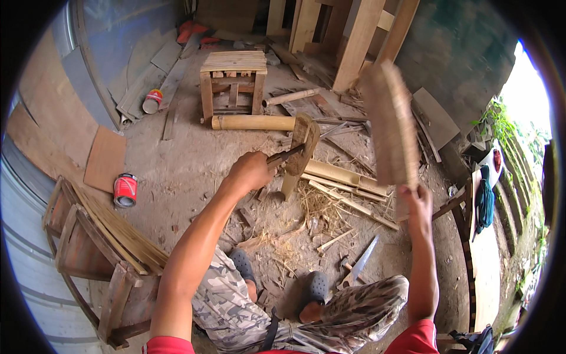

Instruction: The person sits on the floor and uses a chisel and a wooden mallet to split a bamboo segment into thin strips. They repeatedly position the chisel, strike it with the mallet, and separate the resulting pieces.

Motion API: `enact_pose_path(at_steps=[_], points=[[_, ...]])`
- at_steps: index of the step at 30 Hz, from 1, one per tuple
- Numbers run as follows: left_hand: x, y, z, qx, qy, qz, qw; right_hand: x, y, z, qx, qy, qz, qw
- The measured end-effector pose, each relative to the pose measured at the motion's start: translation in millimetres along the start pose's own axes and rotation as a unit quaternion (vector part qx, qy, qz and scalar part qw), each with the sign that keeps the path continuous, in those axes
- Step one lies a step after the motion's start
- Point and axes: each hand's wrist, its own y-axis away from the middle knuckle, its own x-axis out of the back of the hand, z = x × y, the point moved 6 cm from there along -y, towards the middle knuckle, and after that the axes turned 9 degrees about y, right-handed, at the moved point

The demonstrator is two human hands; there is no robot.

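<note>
My left hand is closed round the handle of a knife with a dark blade. The far part of its blade meets a piece of bamboo that stands roughly upright on the ground; whether it has cut in I cannot tell. Raised at the right, my right hand grips the lower end of a long wooden board, which is smeared by motion. The board is held well apart from the knife and the bamboo.
A slatted stool stands behind a bamboo pole. Split bamboo and shavings lie on the floor before me. A handsaw and hammer lie by my right foot. Left are a red can and a wooden bench.
</note>
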Motion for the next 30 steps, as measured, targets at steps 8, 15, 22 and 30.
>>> enact_pose_path(at_steps=[8,15,22,30], points=[[-7,-4,17,0.015,0.013,-0.041,0.999,26,-32,-84,0.245,-0.248,0.165,0.922],[-30,-17,9,0.030,-0.010,-0.055,0.998,-84,-3,41,-0.012,0.196,-0.200,0.960],[-25,-30,-2,-0.038,-0.012,-0.027,0.999,-17,-6,-21,0.002,0.074,-0.061,0.995],[-33,-28,-4,-0.001,0.007,-0.062,0.998,14,-18,-80,0.209,-0.180,0.165,0.947]])
